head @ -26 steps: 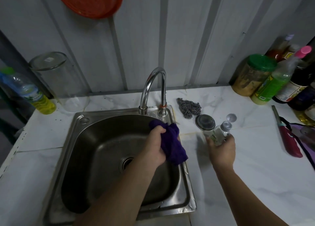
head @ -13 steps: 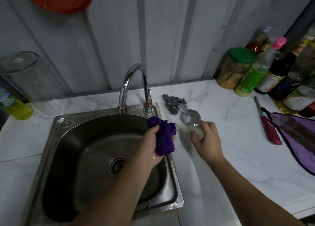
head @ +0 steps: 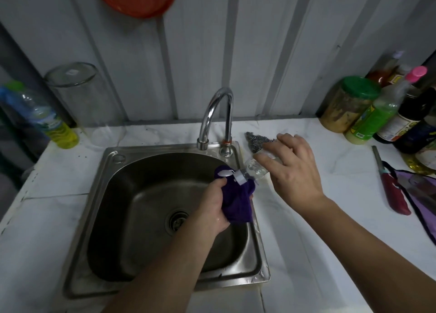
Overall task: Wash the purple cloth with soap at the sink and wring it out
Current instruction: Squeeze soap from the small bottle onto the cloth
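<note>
Cloth (head: 237, 203), deep purple, bunched in left hand (head: 212, 208) over sink (head: 122, 194).

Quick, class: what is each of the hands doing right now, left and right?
Left hand: closed around the purple cloth, held over the sink.
Right hand: gripping the small clear bottle, tipped with its open cap toward the cloth.

A steel scourer (head: 256, 140) lies behind the tap, a red-handled knife (head: 392, 192) lies right, and bottles (head: 375, 117) line the wall.
</note>
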`<state>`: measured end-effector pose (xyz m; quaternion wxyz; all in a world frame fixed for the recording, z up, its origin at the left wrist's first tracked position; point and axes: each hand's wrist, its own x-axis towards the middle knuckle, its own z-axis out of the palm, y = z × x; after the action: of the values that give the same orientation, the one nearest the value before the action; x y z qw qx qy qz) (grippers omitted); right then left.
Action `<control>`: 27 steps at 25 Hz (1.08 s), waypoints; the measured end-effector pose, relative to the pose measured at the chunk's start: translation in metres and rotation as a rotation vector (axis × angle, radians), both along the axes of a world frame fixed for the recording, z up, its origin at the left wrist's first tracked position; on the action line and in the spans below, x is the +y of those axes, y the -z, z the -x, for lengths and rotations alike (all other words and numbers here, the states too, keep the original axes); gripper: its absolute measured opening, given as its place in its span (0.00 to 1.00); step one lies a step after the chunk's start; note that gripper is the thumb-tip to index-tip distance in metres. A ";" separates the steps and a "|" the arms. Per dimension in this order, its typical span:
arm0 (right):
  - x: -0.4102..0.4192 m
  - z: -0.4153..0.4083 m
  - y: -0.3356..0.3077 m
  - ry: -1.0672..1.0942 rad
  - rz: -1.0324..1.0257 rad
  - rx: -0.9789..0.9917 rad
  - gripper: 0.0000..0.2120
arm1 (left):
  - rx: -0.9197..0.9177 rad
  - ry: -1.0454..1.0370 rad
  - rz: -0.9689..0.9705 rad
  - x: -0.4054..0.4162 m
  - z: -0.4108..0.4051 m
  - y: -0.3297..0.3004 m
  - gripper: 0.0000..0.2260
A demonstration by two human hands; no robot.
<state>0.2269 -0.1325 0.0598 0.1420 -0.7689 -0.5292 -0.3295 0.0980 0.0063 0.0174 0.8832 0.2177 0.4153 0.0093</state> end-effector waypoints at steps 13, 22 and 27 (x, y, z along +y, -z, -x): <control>0.018 0.009 0.001 -0.003 -0.032 0.029 0.19 | 0.002 -0.052 0.006 0.013 0.019 -0.018 0.17; 0.019 0.010 -0.002 0.002 -0.032 0.043 0.19 | 0.021 -0.038 -0.025 0.016 0.017 -0.014 0.16; 0.019 0.014 0.000 0.006 -0.040 0.120 0.18 | 0.017 -0.014 -0.040 0.018 0.014 -0.007 0.16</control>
<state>0.2130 -0.1131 0.0600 0.1878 -0.7858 -0.5108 -0.2938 0.0840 0.0246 0.0248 0.8750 0.2324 0.4241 0.0219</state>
